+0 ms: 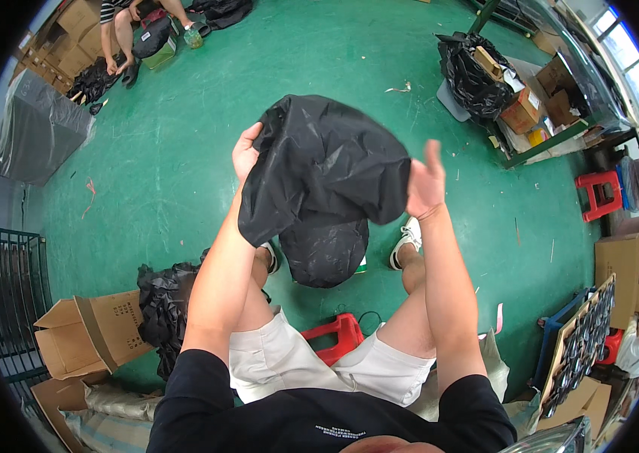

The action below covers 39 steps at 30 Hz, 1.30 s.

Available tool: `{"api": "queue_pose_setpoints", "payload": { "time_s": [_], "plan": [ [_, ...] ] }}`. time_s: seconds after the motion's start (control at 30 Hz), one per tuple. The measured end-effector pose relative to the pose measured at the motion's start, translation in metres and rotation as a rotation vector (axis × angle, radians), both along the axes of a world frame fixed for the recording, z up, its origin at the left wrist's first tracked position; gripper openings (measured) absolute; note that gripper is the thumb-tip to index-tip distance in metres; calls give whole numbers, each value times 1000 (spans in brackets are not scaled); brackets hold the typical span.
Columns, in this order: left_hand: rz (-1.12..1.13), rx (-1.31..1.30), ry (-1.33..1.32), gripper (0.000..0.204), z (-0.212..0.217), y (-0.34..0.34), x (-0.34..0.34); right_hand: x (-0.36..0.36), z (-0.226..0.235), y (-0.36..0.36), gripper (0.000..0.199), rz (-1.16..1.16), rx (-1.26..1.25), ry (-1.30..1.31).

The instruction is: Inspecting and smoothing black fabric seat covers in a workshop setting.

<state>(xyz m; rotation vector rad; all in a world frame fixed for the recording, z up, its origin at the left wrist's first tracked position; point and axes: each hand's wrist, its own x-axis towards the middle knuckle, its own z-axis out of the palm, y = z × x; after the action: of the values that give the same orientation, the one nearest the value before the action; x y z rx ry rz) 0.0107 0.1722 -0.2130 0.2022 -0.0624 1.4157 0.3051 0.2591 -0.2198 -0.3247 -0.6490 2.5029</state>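
A limp sheet of thin black cloth, creased and sagging, is spread between my two hands above my knees. At its upper left edge my left hand is closed on the cloth, the fingers partly hidden under it. My right hand is at the right edge, thumb up and away from the cloth; its fingers are partly hidden by the fabric and slightly blurred. Just below, between my feet, sits a rounded black fabric-covered bundle, its top overlapped by the sheet. Something green and white shows a little beside it.
A red stool is under me. An open cardboard box and black plastic lie left. On the right stand a rack with boxes, a red stool and a panel of black pieces. Another person sits far left.
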Motion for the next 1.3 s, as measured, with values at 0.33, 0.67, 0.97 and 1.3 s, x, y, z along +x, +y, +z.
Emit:
{"api": "queue_pose_setpoints", "payload": {
  "time_s": [0.33, 0.67, 0.97, 1.3],
  "plan": [
    [319, -275, -34, 51, -29, 11, -7, -18, 1, -16, 106, -64, -8, 122],
    [214, -457, 327, 53, -8, 20, 9, 1, -13, -9, 72, -210, 63, -167],
    [291, -228, 685, 76, 8, 14, 50, 1, -9, -11, 59, -300, -145, 300],
    [63, -515, 405, 24, -7, 18, 36, -6, 4, -8, 55, -247, -189, 213]
  ]
}}
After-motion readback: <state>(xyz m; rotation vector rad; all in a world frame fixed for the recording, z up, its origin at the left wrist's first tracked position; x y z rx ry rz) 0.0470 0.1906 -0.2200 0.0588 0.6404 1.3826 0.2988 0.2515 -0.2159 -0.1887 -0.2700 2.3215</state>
